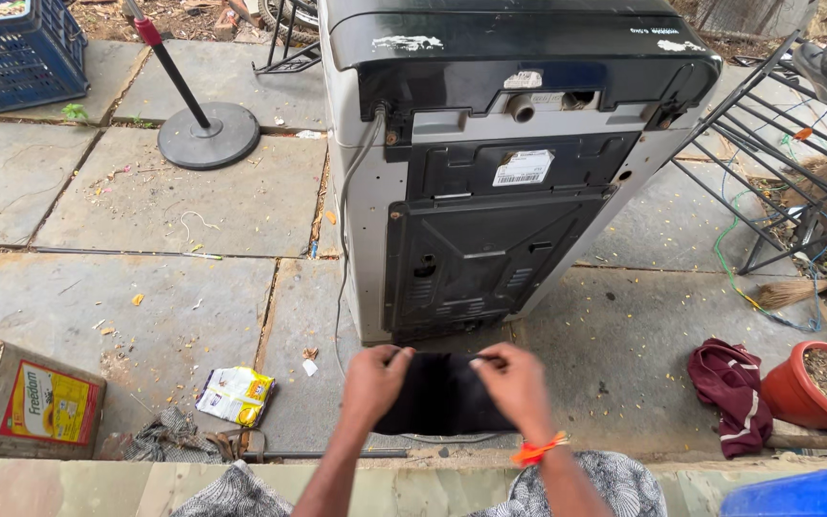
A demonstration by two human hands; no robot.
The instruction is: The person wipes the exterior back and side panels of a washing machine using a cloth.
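My left hand (pixel 372 381) and my right hand (pixel 514 383) each grip a top corner of a flat black panel (pixel 442 394), held low in front of me. An orange band circles my right wrist. Just beyond the panel stands a washing machine (pixel 490 163) with its back toward me: grey body, black rear cover (pixel 476 249), a white label and a grey cable (pixel 345 220) running down its left side. The panel's lower edge hangs near the machine's base.
Stone paving lies all around. A round stand base with a pole (pixel 208 134) and a blue crate (pixel 16 48) sit far left. A metal tin (pixel 35 402) and a crumpled packet (pixel 234 394) lie near left. A metal rack (pixel 777 144), maroon cloth (pixel 734 388) and clay pot (pixel 815 383) are right.
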